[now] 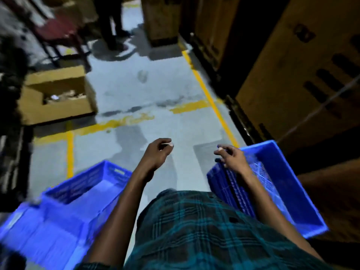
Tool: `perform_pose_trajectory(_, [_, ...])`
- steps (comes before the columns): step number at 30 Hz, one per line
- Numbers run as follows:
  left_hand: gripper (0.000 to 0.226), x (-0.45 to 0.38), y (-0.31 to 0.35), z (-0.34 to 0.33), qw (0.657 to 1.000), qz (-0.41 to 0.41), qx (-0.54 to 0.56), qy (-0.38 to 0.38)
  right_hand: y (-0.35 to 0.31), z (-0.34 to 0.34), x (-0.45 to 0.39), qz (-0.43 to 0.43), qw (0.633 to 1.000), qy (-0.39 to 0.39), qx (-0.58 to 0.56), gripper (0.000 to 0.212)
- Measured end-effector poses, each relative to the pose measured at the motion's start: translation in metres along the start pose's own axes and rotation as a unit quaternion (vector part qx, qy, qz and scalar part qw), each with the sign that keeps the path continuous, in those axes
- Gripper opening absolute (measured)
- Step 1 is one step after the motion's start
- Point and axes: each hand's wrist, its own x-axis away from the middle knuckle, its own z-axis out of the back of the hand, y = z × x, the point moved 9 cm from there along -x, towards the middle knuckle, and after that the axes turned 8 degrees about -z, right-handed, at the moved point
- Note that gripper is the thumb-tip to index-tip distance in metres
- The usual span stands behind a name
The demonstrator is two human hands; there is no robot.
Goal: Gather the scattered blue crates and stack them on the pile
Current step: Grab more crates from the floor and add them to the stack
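Observation:
A blue crate [282,184] lies tilted on the floor at the right, its open side up. Another blue crate [85,193] sits low on the left, with more blue plastic [29,230] blurred beside it at the bottom left. My right hand [231,158] hovers over the near left rim of the right crate, fingers loosely curled, holding nothing. My left hand [157,152] hangs in the air over the bare floor between the two crates, fingers loosely curled and empty. The pile is not in sight.
An open cardboard box [56,94] stands on the left. Tall cardboard cartons [303,71] line the right side behind a yellow floor line [210,98]. A person's legs [113,22] and a red chair [58,30] are far ahead. Grey floor runs down the middle.

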Motion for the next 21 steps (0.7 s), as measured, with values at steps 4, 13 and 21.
perform_pose_trajectory(4, [0.022,0.022,-0.035,0.081,0.992,0.021,0.033,0.122,-0.035,-0.081,0.003,0.033,0.993,-0.095,0.062,0.010])
perform_pose_trajectory(13, [0.031,0.066,-0.139,0.242,0.954,0.116,0.091,0.263,-0.062,-0.273,-0.002,0.023,0.967,-0.197,0.158,0.017])
perform_pose_trajectory(21, [0.029,0.075,-0.230,0.388,0.924,0.198,0.074,0.320,-0.052,-0.449,-0.016,-0.036,0.926,-0.274,0.258,0.020])
